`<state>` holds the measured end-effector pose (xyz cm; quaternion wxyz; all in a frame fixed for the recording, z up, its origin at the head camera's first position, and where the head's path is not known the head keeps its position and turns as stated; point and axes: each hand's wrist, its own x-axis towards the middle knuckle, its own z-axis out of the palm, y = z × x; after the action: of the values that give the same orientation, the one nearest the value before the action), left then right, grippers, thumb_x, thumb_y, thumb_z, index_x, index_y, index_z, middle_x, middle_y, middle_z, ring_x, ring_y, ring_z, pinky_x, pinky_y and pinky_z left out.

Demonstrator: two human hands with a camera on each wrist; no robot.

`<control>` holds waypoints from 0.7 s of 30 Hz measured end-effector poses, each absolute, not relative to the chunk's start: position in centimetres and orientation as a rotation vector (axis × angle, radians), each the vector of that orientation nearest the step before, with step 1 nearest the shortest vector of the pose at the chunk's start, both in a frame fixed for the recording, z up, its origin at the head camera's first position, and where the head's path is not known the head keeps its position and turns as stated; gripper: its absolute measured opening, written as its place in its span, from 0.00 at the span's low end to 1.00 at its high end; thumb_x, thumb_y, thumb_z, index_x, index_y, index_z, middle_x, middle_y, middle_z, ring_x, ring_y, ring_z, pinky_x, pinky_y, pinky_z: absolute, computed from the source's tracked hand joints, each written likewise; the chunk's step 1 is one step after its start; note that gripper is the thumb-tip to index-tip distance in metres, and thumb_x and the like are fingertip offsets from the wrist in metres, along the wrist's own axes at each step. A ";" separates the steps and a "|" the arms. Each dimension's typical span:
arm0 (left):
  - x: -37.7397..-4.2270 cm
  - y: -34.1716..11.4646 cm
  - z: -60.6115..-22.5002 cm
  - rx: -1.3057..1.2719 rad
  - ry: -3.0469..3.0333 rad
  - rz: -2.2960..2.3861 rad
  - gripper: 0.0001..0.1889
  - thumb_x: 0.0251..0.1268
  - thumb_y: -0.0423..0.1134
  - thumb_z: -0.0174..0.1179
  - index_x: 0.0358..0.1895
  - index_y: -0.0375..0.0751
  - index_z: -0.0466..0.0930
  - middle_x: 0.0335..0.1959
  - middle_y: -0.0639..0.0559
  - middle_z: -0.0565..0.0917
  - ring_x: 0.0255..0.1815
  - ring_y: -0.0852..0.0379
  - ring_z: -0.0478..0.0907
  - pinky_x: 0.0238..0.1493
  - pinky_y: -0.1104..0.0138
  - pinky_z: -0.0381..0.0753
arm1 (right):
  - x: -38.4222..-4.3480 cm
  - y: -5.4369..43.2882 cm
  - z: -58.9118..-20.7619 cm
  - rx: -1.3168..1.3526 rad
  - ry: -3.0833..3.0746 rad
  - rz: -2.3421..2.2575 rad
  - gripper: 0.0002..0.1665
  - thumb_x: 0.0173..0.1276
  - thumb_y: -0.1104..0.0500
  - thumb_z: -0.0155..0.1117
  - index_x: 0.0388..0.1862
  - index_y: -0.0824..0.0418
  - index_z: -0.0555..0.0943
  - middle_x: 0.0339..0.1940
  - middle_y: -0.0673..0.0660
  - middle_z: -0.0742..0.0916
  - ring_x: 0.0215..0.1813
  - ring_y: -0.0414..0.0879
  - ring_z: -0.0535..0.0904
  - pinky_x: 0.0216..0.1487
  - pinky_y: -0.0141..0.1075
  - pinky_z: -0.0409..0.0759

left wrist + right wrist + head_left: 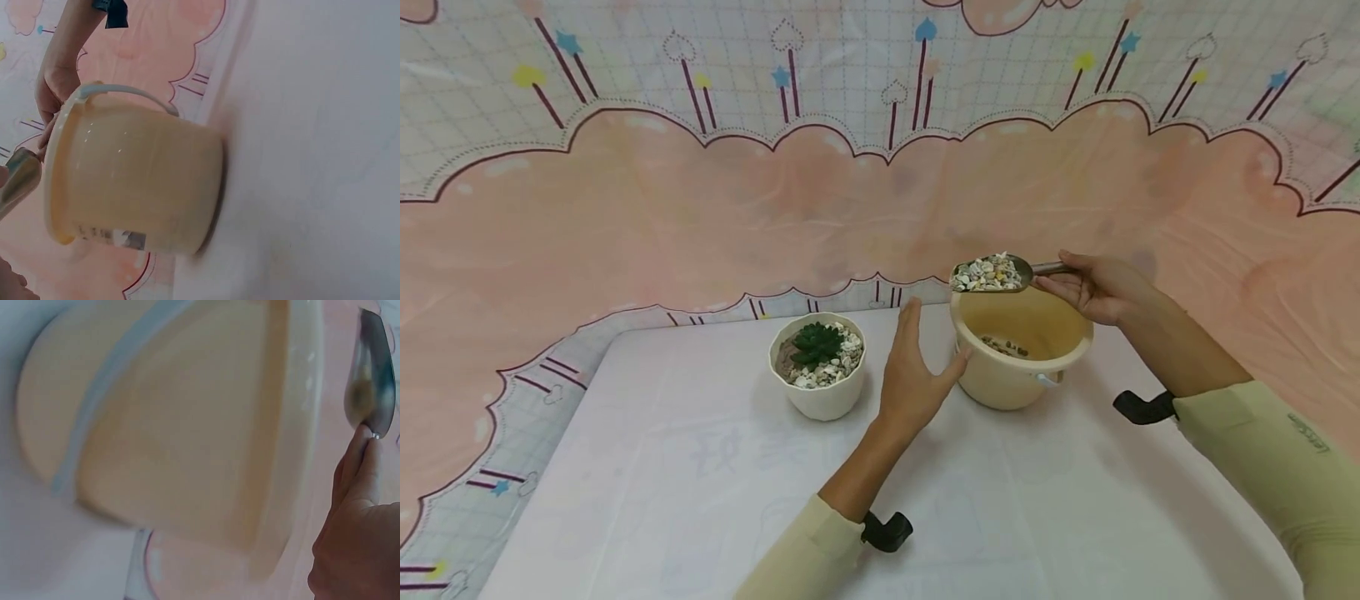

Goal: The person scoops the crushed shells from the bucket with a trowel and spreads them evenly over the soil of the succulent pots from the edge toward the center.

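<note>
We grip the scoop point(1024, 273), heaped with stones point(987, 273), in our right hand point(1097, 287) at the far-left rim of the bucket point(1000, 385); our left hand point(913, 379), spread and empty, is between bucket and pot point(825, 402). We should keep the scoop level, lest stones spill.

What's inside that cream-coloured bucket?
Inside the bucket, some small bits, perhaps pebbles, lie at the bottom. Its near wall hides the nearer part of the bottom, so anything there can't be seen.
</note>
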<state>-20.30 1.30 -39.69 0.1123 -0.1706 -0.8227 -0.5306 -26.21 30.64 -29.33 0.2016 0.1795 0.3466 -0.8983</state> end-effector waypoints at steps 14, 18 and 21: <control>-18.5 -5.4 -38.0 -0.448 -2.183 -1.426 0.47 0.68 0.43 0.73 0.83 0.33 0.55 0.83 0.38 0.59 0.84 0.45 0.52 0.79 0.47 0.57 | -28.4 22.0 -28.3 0.425 1.114 -2.396 0.15 0.87 0.59 0.46 0.54 0.71 0.74 0.39 0.77 0.88 0.40 0.65 0.91 0.53 0.41 0.85; -18.2 -7.0 -38.2 -0.399 -2.164 -1.420 0.47 0.66 0.42 0.74 0.82 0.31 0.57 0.82 0.38 0.60 0.84 0.45 0.53 0.80 0.48 0.56 | -29.0 20.2 -29.1 0.448 1.182 -2.353 0.18 0.88 0.58 0.46 0.50 0.73 0.77 0.39 0.75 0.89 0.39 0.63 0.91 0.51 0.41 0.86; -18.1 -8.1 -38.5 -0.365 -2.166 -1.407 0.48 0.66 0.42 0.75 0.82 0.31 0.57 0.82 0.38 0.60 0.84 0.45 0.53 0.79 0.47 0.57 | -29.3 19.1 -29.8 0.460 1.215 -2.329 0.19 0.89 0.58 0.45 0.49 0.72 0.78 0.38 0.75 0.89 0.38 0.63 0.91 0.49 0.40 0.86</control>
<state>-18.07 -8.09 -38.52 0.2631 -0.1350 -0.8011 -0.5204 -29.29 19.11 -29.82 0.2353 0.1678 0.4427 -0.8488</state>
